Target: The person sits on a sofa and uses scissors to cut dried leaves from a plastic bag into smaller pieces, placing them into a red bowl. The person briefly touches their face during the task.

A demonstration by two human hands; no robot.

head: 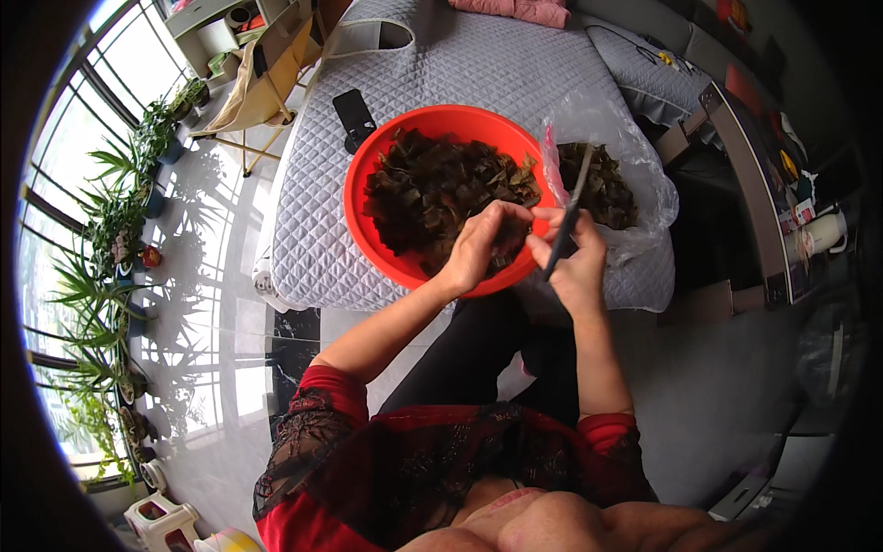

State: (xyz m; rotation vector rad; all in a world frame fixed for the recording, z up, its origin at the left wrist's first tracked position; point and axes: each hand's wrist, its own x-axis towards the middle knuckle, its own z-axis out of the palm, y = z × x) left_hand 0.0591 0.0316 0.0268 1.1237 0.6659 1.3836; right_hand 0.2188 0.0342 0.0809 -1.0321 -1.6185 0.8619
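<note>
A red plastic basin (360, 231) holds a heap of dark brown, dried leaf pieces (441, 183). Over its near right part is my left hand (476, 245), palm curved inward and fingertips close to my right hand. Whether the left fingers pinch a small leaf piece cannot be made out. My right hand (581, 269) grips the black handle of a knife (567, 231), its narrow blade pointing up and away from me. Right of the basin, and partly behind the blade, an opened clear plastic bag (652, 196) contains more dark leaves (614, 186).
Basin and bag rest on a grey quilted cover (476, 65). A black phone-like object (353, 114) lies by the basin's upper left rim. Folded pink quilted cloth (514, 8) is at the far edge. Left stand a folding chair (269, 90) and potted plants (114, 234); right, a brown-edged table (748, 186).
</note>
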